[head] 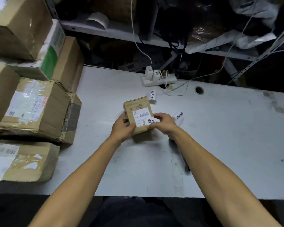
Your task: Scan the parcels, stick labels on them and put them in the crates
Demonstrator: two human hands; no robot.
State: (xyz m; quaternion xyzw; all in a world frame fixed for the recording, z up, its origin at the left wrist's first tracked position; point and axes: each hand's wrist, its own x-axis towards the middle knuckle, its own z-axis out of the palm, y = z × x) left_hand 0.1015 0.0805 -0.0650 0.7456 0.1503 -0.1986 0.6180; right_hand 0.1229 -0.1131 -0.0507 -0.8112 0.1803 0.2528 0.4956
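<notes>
While held at frame centre just above the white table, small parcel gripped along its left edge by left hand, fingers curled round the cardboard. Right hand pinching a white label against the parcel's top face, lower right, partly over the printed barcode sticker. Looks light and stiff: a small cardboard box, easily carried one-handed, corners firm enough to squeeze without crushing. Best held by the two long side edges, thumb on one and fingers on the other, leaving the top face free for smoothing the label flat. Label paper thin and floppy, likely to crease or lift at a corner unless pressed from one end to the other. Two more labels lying on the table right of and above the parcel: spare label and curled label. Larger boxes stacked at frame left. Power strip at upper centre. No crate in sight.
</notes>
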